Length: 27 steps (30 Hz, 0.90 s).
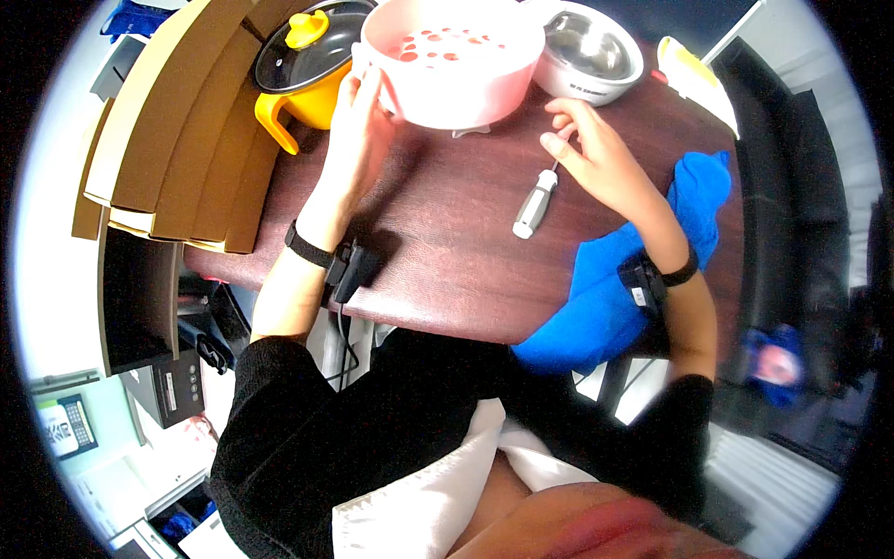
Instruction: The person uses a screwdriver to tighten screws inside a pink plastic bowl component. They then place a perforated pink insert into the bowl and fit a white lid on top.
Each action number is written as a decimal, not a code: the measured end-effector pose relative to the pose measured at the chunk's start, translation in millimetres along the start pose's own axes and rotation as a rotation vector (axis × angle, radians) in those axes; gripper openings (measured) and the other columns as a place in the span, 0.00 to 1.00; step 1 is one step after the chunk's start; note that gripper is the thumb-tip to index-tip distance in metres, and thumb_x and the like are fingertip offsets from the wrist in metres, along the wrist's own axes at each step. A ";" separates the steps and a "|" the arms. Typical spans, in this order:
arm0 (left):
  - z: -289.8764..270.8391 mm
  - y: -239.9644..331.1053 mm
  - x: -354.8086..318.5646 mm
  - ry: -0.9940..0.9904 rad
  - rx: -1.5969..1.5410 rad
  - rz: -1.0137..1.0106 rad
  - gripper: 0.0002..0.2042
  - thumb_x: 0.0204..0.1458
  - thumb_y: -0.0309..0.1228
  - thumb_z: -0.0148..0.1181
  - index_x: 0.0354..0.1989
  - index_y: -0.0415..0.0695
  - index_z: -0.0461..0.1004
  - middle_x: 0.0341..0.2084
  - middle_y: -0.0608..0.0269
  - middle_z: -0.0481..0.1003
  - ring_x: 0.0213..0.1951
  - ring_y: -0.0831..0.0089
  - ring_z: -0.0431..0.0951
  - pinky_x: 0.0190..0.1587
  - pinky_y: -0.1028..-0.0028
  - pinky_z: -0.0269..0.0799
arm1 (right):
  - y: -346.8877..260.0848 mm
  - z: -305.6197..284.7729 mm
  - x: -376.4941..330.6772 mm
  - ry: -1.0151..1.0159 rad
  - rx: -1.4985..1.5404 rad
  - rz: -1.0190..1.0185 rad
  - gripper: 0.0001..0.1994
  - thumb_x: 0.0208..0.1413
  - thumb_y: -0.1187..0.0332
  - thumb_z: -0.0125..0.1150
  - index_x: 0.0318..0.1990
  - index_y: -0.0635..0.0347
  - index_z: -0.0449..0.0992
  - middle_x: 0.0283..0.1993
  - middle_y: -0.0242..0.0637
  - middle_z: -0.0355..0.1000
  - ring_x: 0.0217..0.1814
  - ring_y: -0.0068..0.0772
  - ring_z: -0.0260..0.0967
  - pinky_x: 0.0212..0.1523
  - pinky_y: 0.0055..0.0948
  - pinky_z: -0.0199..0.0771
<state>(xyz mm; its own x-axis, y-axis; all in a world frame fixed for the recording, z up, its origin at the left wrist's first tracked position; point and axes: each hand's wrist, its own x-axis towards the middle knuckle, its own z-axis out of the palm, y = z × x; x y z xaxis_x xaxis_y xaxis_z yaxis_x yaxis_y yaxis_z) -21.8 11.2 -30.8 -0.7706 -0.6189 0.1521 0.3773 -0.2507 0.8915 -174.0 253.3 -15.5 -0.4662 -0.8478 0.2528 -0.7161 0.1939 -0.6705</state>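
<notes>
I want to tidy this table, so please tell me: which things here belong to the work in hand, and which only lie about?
In use:
- pink perforated bowl, held at its rim by the left hand
- screwdriver, its shaft at the right hand

Lying about:
- yellow pot with glass lid
- white cooker base with steel inner bowl
- blue cloth
- wooden boards

Table: dark reddish wood table (447, 270), glossy.
Left: tan slatted boards (177, 121) overlapping its edge, white wall (51, 279) beyond.
Right: black sofa (801, 186).
Floor: pale floor (773, 475), lower right.
</notes>
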 end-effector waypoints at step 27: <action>-23.2 -13.9 9.0 -0.078 0.603 0.154 0.25 0.51 0.34 0.57 0.56 0.33 0.64 0.39 0.54 0.76 0.45 0.68 0.75 0.51 0.72 0.69 | -9.2 26.9 59.5 0.151 0.341 0.273 0.39 0.59 0.44 0.51 0.66 0.66 0.48 0.65 0.50 0.54 0.63 0.40 0.59 0.54 0.34 0.68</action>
<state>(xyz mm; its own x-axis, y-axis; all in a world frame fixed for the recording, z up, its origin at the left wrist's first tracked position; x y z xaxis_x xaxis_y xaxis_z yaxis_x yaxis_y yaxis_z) -22.0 -8.2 -51.7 -0.7742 -0.5526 0.3085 0.1484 0.3153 0.9373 -181.3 187.8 -13.1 -0.7024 -0.7021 0.1170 -0.3570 0.2053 -0.9113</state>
